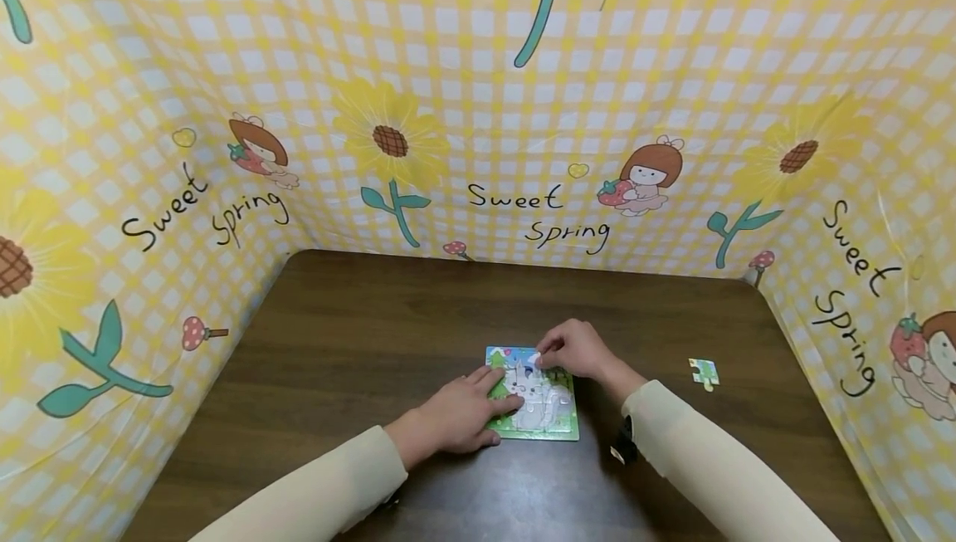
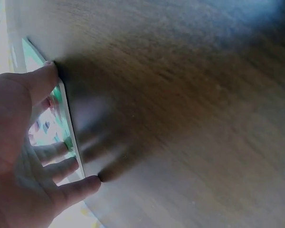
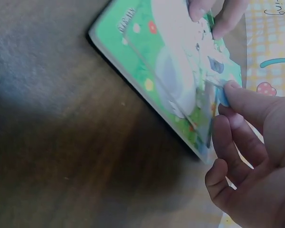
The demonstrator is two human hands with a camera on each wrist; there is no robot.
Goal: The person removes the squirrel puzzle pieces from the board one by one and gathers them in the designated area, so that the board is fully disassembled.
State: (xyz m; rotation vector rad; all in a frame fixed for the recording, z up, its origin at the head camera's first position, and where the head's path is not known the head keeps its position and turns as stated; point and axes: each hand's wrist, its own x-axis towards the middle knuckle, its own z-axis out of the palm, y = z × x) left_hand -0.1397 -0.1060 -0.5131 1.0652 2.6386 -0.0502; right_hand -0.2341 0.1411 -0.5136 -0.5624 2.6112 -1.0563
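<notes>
Pinching half-hidden piece (image 3: 223, 98), right hand (image 1: 578, 349)

A small screened-off booth, its wood-grain counter (image 1: 358, 301) closed in on three sides by yellow-and-white checked sheeting (image 1: 478, 94) printed with sunflowers (image 1: 391, 141), cartoon girls (image 1: 650, 177) and "Sweet Spring" lettering (image 1: 569, 231); whether it stands in a home or an office cannot be told
</notes>
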